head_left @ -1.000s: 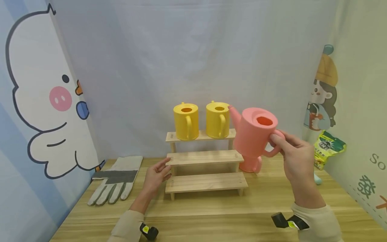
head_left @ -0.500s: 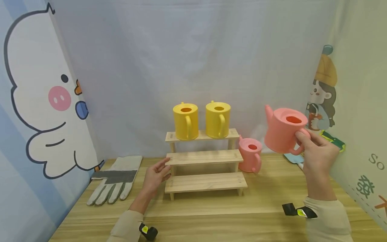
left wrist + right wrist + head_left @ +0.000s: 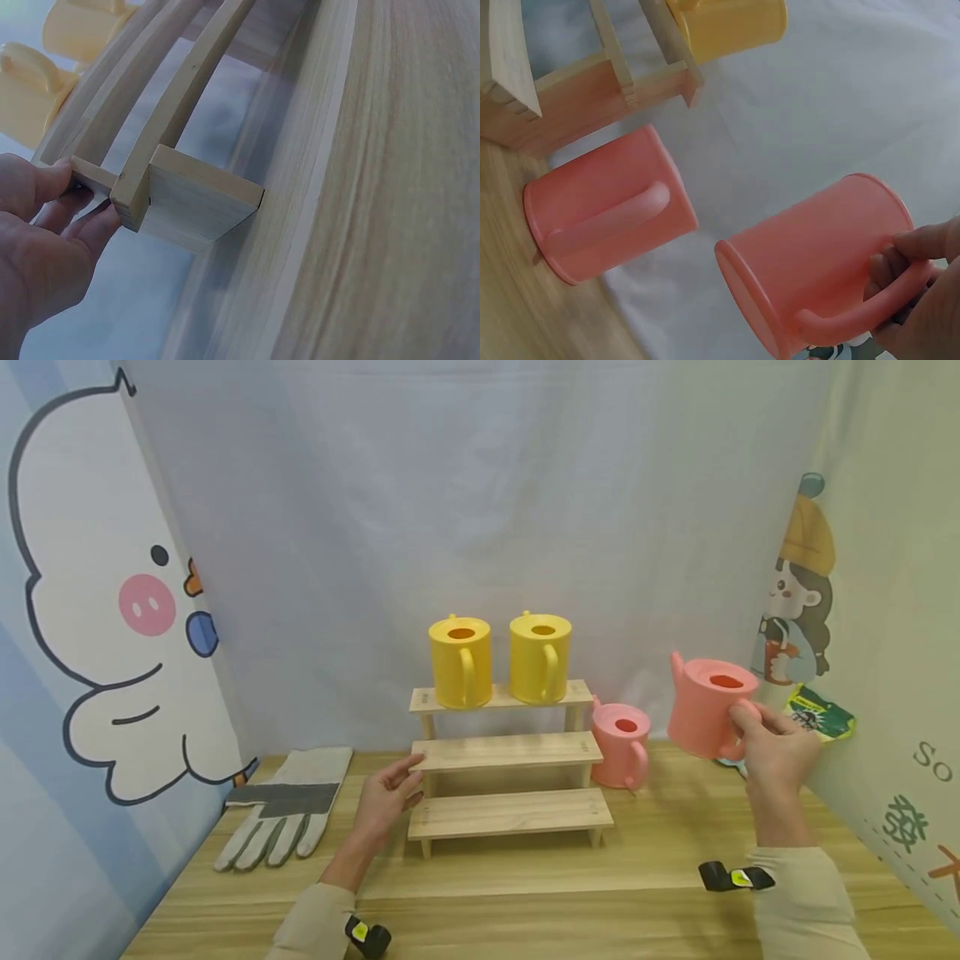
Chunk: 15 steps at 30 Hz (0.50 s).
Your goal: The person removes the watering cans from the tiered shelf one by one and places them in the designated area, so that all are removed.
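My right hand [image 3: 780,752] grips the handle of a pink watering can [image 3: 701,718], holding it upright above the table at the right. In the right wrist view its base shows clear of any surface. A second pink watering can [image 3: 615,760] stands on the table beside the three-step wooden stand [image 3: 506,752]. Two yellow watering cans, a left one [image 3: 448,672] and a right one [image 3: 528,668], sit on the top step, handles toward me. At the left end of the middle step, my left hand [image 3: 384,797] pinches the board, thumb above and fingers below in the left wrist view.
A grey-and-white work glove [image 3: 292,806] lies flat on the table [image 3: 525,902] at the left. Behind my right hand, a green snack-like bag [image 3: 821,714] leans by the right wall, with a light-blue object partly hidden near it. A pale curtain [image 3: 480,510] closes off the back.
The held pink watering can has moved right, away from the stand, and then down a little toward the table. My left hand stays on the stand.
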### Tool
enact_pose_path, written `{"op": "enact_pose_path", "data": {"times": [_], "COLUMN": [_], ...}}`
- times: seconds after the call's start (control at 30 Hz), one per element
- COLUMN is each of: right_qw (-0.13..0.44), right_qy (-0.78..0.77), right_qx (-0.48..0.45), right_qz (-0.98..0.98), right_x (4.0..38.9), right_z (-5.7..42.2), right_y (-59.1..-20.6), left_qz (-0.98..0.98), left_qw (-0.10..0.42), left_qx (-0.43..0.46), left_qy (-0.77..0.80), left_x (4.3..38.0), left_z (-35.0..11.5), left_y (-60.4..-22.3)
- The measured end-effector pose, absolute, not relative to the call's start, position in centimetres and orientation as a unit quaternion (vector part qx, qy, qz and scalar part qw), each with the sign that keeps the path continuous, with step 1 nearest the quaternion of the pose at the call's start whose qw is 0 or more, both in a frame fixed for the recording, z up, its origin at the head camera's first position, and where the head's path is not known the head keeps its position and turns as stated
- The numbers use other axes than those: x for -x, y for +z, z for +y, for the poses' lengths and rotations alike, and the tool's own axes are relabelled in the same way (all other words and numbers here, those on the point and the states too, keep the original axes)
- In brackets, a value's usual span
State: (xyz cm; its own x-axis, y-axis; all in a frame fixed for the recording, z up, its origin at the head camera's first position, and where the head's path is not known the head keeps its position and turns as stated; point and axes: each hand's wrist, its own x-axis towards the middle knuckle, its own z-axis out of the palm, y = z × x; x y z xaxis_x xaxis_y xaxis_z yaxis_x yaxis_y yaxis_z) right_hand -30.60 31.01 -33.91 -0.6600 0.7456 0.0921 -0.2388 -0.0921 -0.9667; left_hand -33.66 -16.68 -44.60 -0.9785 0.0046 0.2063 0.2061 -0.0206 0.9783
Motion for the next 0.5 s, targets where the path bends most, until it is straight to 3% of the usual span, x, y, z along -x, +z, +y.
{"op": "enact_pose_path", "data": {"times": [0.5], "right_qw": [0.306], "right_qy": [0.623], "right_qx": [0.224], "right_qz": [-0.684], "right_x": [33.6], "right_z": [31.1], "right_y": [-39.8], "left_qz": [-0.701], "left_qw": [0.063], "left_qx": [0.099], "left_qy": [-0.703], "left_x": [33.6], "left_z": [-16.7], "left_y": [-44.6]}}
